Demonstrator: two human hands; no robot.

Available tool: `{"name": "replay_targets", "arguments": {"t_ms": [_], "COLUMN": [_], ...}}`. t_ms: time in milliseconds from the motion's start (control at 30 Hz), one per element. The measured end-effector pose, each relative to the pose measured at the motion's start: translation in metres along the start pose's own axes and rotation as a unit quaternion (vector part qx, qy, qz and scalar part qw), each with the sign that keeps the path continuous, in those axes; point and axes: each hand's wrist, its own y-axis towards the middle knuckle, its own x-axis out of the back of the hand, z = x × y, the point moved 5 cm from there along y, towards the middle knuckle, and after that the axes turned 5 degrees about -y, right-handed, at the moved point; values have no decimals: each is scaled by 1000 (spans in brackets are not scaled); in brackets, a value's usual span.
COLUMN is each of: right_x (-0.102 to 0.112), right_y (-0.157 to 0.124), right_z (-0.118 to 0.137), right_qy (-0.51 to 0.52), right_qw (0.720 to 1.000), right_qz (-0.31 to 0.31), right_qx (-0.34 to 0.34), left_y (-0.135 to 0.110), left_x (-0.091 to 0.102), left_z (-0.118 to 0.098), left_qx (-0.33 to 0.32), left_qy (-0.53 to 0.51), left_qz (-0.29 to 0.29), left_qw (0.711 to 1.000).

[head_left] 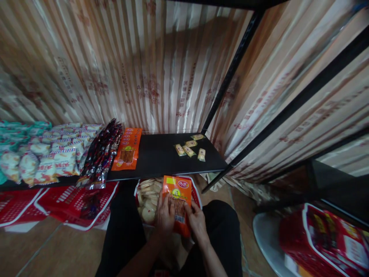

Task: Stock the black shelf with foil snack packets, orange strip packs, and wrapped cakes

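Between my two hands is an orange snack packet with a clear window showing brown sticks. My left hand grips its left side, thumb on the front. At its right edge, my right hand closes on it in the same way. The packet hangs over a red basket holding pale round wrapped snacks, partly hidden by the packet and my left hand. On the black shelf ahead, similar orange packets lie flat beside a stack of dark shiny packets.
White snack bags and green bags fill the shelf's left. Several small yellow packets lie at its right end. Below left is a red basket; another red basket with packets stands right. Black shelf posts frame the right side.
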Motion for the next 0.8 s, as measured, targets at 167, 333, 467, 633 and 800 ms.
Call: {"name": "replay_targets", "arguments": {"t_ms": [167,333,467,633,800], "right_x": [-6,-19,-32,-48,-68], "right_y": [-1,-4,-8,-15,-21], "right_z": [20,54,83,108,114], "right_qy": [84,127,144,121,121], "right_qw": [995,988,985,988,986], "right_qz": [60,87,96,87,109], "right_qx": [-13,2,6,41,36], "left_y": [3,6,9,12,10], "left_x": [5,10,14,26,28], "left_z": [-7,-8,-5,-4,13], "left_qx": [1,41,83,108,127], "left_qy": [-34,-95,-178,-295,-363], "left_qz": [-3,9,18,28,25], "left_qw": [999,995,980,949,923]}}
